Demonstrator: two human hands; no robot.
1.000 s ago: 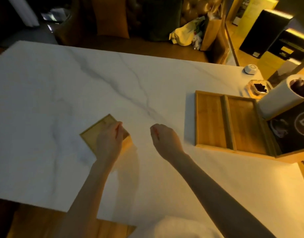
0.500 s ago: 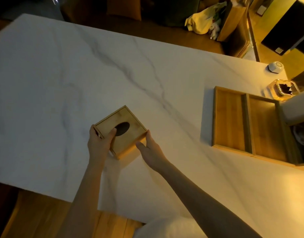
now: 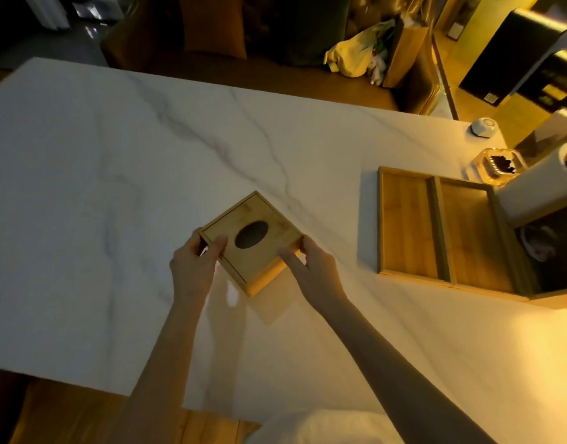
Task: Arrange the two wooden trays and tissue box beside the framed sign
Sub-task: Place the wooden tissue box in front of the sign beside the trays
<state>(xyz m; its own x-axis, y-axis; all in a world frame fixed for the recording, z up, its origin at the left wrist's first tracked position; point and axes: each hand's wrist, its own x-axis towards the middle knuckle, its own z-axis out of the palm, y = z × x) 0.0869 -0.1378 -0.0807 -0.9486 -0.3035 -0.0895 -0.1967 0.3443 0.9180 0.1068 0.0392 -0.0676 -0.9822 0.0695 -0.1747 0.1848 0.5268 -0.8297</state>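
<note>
Here, tissue box (image 3: 251, 243) mid-table, trays (image 3: 439, 232) well apart

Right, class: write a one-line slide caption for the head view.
Both hands, left and right, grip a wooden tissue box on the marble table.

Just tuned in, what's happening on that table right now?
A person grips a wooden tissue box with both hands, left hand on its left corner, right hand on its right corner, near the middle of the marble table. The two wooden trays already sit side by side to the right, against the framed sign.
</note>
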